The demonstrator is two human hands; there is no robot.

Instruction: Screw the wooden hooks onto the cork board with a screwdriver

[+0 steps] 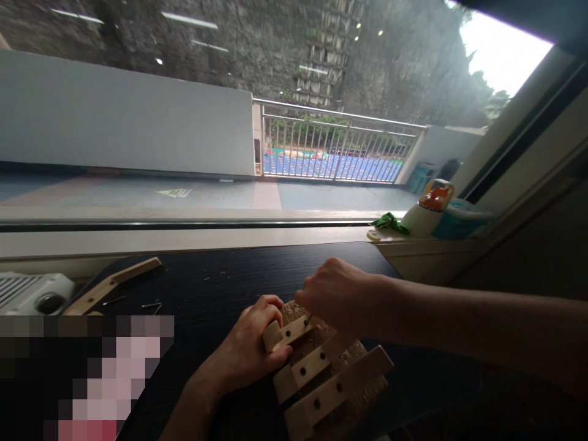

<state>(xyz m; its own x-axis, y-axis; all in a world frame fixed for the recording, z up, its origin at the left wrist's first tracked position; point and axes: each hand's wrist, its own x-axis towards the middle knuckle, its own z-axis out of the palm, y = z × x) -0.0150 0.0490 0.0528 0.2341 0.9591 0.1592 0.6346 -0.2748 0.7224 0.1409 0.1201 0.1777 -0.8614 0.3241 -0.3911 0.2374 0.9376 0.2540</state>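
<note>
Three pale wooden strips with dark round holes lie across rough, bark-textured wooden pieces (379,392), forming one assembly on the black table (188,343). My left hand (250,343) grips the rounded end of the farthest strip (273,337), thumb on the near side and fingers over the far side. Above that strip, my right hand (333,294) is closed, with a thin dark shaft (309,318) showing below it at a hole. Most of whatever it holds is hidden by the fingers. The middle strip (312,361) and nearest strip (349,383) are untouched.
A jointed wooden piece (114,285) and thin metal pins (151,305) lie at the table's left, by a white slatted device (34,293). On the sill stand a white pot (420,219) and green cloth (389,223). The lower left corner is pixelated.
</note>
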